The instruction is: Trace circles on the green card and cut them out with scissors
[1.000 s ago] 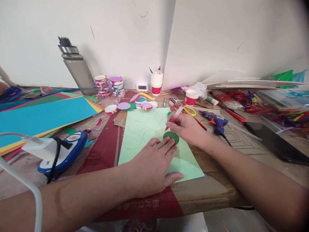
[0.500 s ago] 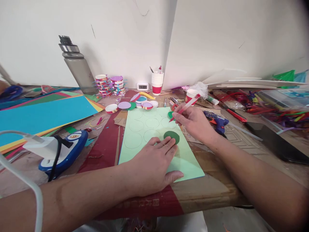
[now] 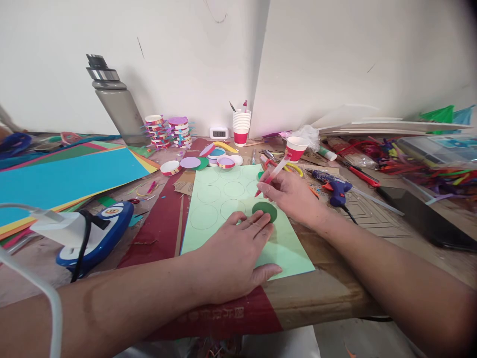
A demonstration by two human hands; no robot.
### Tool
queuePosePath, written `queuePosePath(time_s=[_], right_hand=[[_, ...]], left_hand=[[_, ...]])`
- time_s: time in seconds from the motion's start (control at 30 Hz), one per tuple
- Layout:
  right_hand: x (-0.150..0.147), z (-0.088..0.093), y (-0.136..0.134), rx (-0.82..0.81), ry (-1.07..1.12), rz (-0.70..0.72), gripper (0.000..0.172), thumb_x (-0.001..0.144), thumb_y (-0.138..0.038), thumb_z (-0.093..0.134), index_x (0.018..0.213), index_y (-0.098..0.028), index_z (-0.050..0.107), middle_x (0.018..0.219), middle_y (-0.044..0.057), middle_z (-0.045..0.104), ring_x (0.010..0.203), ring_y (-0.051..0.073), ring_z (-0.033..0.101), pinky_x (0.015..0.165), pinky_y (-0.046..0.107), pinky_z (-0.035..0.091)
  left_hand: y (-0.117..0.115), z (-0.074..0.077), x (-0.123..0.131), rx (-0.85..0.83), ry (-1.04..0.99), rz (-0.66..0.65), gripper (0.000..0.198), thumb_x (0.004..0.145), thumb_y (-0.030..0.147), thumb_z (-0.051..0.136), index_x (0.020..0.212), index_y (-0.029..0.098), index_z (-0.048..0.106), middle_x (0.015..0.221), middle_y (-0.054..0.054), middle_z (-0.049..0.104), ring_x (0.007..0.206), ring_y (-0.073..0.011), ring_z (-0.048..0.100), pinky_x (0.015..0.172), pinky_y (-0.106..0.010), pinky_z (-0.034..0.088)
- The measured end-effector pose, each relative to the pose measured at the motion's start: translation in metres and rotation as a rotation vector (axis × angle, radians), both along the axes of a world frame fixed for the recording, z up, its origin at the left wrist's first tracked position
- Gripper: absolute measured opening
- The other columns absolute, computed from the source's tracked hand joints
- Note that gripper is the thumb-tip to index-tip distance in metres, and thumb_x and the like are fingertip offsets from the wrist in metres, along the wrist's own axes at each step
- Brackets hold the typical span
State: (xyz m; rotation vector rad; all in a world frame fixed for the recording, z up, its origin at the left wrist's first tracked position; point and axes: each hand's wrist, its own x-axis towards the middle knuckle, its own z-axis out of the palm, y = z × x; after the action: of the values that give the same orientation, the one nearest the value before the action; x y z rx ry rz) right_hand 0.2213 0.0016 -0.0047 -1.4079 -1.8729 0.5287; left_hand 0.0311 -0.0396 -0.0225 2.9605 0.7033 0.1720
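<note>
White wall (image 3: 179, 49) fills the top. Near the middle, the left hand (image 3: 242, 253) lies flat, pressing a green disc (image 3: 265, 211) onto paper (image 3: 204, 241). The right hand (image 3: 296, 196) pinches a pen (image 3: 277, 172). Press firmly; guide the tip close round the disc's edge.

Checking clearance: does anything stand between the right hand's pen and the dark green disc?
Nothing visible stands between the pen in the right hand and the dark green disc; the left hand partly covers its near side.
</note>
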Motion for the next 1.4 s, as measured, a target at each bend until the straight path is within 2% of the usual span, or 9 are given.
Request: queuePosePath(time_s=[0.23,0.53,1.4], right_hand=[[-0.0033,0.0010,-0.0027,-0.084,-0.109,0.122,0.014,0.089,-0.021,0.054,0.075,-0.018,0.057,0.064,-0.002,0.061,0.058,0.012,0.054,0.058,0.026,0.039],[-0.0035,0.0003,-0.0034,-0.096,-0.146,0.187,0.011,0.089,-0.021,0.056,0.078,-0.019,0.058,0.068,-0.001,0.065,0.062,0.013,0.056,0.060,0.025,0.039],[-0.0022,0.0000,0.0000,-0.075,-0.193,0.108,0.013,0.089,-0.018,0.055,0.076,-0.018,0.058,0.067,-0.001,0.065,0.059,0.012,0.056,0.059,0.024,0.039]], left_hand=[[-0.0005,0.0007,0.0005,0.005,0.033,0.009,0.068,0.099,0.057,0.031,0.141,0.007,0.049,0.151,-0.020,0.044,0.143,-0.0325,0.038,0.110,-0.048,0.027],[-0.0010,0.0000,0.0018,0.023,-0.004,0.009,0.067,0.098,0.057,0.034,0.139,0.008,0.052,0.146,-0.020,0.051,0.140,-0.0320,0.042,0.109,-0.047,0.029],[0.0004,0.0000,0.0035,-0.008,0.041,0.012,0.067,0.099,0.056,0.034,0.141,0.006,0.049,0.152,-0.020,0.043,0.143,-0.0336,0.038,0.110,-0.049,0.027]])
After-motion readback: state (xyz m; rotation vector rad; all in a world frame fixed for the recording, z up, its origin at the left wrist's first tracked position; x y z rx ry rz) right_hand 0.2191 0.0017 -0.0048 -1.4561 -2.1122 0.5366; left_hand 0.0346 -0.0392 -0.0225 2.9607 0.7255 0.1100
